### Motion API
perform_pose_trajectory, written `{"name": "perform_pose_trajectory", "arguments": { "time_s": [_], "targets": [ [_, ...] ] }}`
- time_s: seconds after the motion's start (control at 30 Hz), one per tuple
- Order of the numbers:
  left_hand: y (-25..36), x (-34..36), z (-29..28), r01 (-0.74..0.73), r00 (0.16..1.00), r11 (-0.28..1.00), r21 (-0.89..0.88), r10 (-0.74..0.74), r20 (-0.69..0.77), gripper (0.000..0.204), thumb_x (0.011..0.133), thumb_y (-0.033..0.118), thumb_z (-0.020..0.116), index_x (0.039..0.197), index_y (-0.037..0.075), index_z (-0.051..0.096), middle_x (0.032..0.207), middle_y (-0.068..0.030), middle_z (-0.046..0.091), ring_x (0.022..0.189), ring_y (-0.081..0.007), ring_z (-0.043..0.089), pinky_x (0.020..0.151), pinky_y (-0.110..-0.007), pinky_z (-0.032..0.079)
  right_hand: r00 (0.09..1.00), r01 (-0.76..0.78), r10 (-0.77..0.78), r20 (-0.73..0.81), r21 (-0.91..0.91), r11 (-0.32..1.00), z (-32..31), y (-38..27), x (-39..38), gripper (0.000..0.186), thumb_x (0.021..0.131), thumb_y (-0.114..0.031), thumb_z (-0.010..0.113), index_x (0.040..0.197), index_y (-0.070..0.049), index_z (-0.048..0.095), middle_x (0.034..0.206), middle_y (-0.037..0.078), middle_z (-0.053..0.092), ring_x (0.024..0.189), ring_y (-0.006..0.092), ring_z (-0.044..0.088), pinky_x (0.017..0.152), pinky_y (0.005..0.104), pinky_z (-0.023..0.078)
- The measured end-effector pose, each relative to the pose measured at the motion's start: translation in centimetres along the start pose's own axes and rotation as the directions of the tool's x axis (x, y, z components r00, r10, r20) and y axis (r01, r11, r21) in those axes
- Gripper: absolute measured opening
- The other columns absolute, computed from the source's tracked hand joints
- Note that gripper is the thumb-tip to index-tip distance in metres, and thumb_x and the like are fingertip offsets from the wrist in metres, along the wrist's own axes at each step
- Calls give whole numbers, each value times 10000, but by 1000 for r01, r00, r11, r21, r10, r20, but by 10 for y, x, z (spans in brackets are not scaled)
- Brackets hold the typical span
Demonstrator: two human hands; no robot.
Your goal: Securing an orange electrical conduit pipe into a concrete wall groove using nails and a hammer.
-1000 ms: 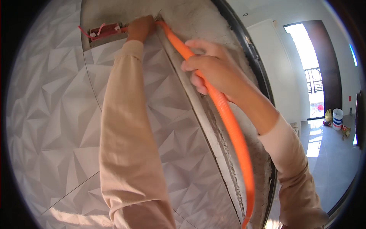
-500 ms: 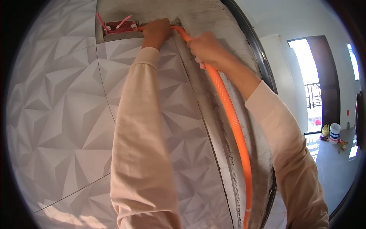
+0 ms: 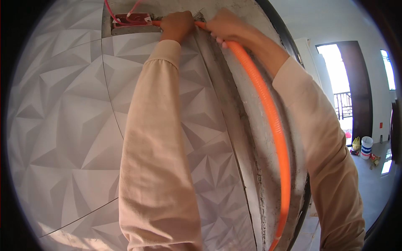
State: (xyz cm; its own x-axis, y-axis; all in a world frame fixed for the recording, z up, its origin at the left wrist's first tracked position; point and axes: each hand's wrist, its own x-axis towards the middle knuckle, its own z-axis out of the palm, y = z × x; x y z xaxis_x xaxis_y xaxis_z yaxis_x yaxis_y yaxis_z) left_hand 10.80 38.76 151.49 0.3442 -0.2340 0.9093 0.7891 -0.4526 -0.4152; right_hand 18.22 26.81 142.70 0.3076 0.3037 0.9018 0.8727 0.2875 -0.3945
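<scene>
An orange corrugated conduit [image 3: 268, 98] bends down from the top of the wall along a rough groove. My left hand [image 3: 177, 26] is closed around its upper end, just right of a red electrical box [image 3: 133, 20] set in the wall. My right hand [image 3: 228, 26] grips the same conduit a little further right, with its fingers wrapped round it. Between the two hands a short stretch of orange shows. Pink wires [image 3: 108, 10] stick out of the box. Where the conduit's end meets the box, my left hand partly hides it.
White faceted wall tiles [image 3: 75, 125] cover the left side. A chiselled channel [image 3: 234, 108] runs down the bare cement beside them. Further right stand a dark door frame [image 3: 278, 23], an open doorway [image 3: 337, 71] and a white-and-blue bucket [image 3: 366, 148] on the floor.
Both hands have risen slightly in view, the right one more level with the left. The conduit now bows further right, away from the groove.
</scene>
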Motion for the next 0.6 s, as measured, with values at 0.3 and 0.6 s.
{"name": "perform_pose_trajectory", "arguments": {
  "time_s": [0.3, 0.6],
  "targets": [
    [10, 9, 4, -8, 995, 1000, 10, 7, 96, 297, 821, 283, 525, 1045, 126, 641, 1060, -135, 638, 985, -309, 616, 795, -423, 483, 991, 34, -49, 124, 119, 992, -34, -22, 26, 162, 755, -94, 562, 663, 39, 575, 517, 75, 524, 368, 151, 443, 342, 275, 374],
    [10, 17, 0, -170, 984, 983, 67, 165, 71, 228, 747, 184, 616, 872, -1, 660, 845, -203, 662, 753, -332, 657, 621, -381, 493, 900, 300, -376, -220, -312, 902, 12, -4, 29, 170, 744, -73, 538, 725, 81, 607, 649, 212, 610, 569, 337, 600, 516, 395, 491]
  ]
}}
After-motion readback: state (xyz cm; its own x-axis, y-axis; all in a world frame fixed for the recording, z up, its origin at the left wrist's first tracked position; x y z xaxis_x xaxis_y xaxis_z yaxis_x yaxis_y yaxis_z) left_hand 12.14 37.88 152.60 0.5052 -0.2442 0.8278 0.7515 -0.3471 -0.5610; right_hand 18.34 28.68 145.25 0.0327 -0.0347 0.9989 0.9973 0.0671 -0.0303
